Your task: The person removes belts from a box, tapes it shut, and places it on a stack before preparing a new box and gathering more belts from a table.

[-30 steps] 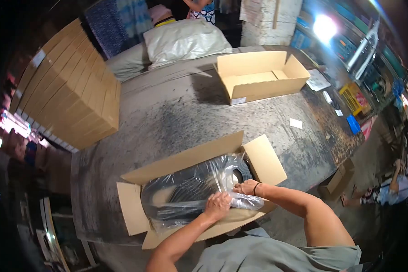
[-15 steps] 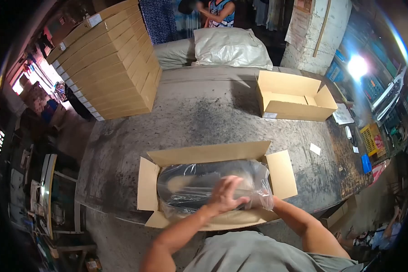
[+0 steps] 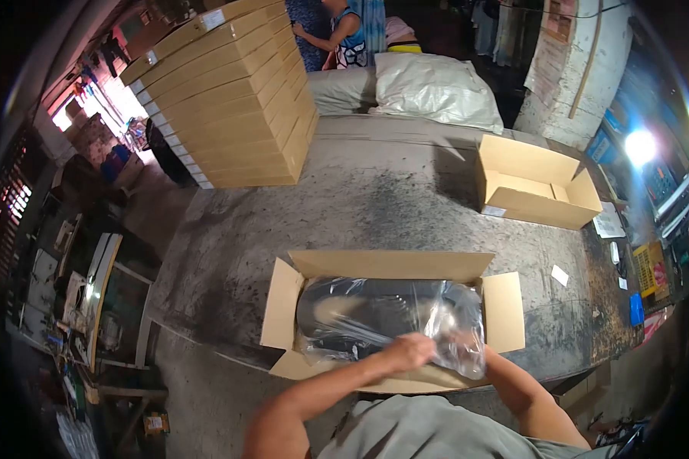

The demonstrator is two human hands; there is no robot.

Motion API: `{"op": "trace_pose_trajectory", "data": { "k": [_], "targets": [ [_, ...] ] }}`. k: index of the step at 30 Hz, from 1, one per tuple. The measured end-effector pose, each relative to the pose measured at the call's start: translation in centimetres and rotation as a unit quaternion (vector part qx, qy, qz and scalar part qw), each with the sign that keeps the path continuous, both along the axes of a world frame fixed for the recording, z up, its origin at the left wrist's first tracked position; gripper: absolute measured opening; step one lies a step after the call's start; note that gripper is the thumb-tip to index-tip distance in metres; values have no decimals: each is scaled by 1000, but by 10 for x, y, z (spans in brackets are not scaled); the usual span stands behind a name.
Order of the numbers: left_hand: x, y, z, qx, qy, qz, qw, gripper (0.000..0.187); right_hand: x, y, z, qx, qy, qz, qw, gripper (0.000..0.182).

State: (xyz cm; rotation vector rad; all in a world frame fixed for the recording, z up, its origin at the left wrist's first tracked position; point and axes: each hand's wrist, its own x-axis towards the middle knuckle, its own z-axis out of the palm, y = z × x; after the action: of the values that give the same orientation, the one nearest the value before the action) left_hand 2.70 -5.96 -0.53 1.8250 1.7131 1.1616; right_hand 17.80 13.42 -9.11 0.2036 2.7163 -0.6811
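Note:
An open cardboard box lies along the near edge of the table with its flaps spread. Inside it rests a long dark item with pale oval patches, wrapped in a clear plastic bag. My left hand is closed at the near side of the bag, its fingers bunched on the film. Over the right end of the box, my right hand shows only dimly through the crumpled plastic, and its fingers are hidden.
Stacked cardboard boxes rise at the table's back left. Another open box stands at the back right, near a white paper slip. Behind the table are a white sack and a person.
My left hand has moved from spread over the bag to closed at its near side. The bag's right end is bunched nearer me. The camera view has shifted left.

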Motion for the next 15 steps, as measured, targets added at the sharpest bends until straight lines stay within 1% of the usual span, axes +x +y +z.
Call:
{"op": "trace_pose_trajectory", "data": {
  "k": [1,2,4,6,7,8,9,10,11,12,13,15],
  "targets": [
    [11,7,6,1,19,-76,997,17,3,0,-1,-2,2,-4,1000,20],
    [19,8,33,10,-49,-107,993,19,4,0,-1,-3,4,-6,1000,19],
    [17,-1,59,37,-65,-82,994,20,8,1,2,-15,14,-12,1000,18],
    [-11,-21,45,73,-9,11,997,21,13,3,5,-45,29,-20,998,18],
    [-34,-39,41,-25,19,74,997,21,13,4,10,-81,38,-32,995,17],
    [-62,-57,52,-117,124,57,984,21,12,6,15,-132,44,-50,989,17],
    [-86,-82,21,-224,154,94,958,21,10,11,21,-189,46,-80,978,17],
    [-100,-104,17,-342,131,151,918,25,8,15,26,-214,56,-94,971,16],
    [-111,-118,22,-393,136,147,897,35,3,14,35,-224,65,-97,968,16],
    [-118,-130,18,-407,165,154,885,49,-6,14,38,48,160,-7,986,17],
    [-126,-132,16,-453,171,131,865,54,-9,15,33,40,151,-7,988,17],
    [-132,-134,14,-468,161,125,860,52,-4,29,15,51,173,-65,981,20]
  ]
}}
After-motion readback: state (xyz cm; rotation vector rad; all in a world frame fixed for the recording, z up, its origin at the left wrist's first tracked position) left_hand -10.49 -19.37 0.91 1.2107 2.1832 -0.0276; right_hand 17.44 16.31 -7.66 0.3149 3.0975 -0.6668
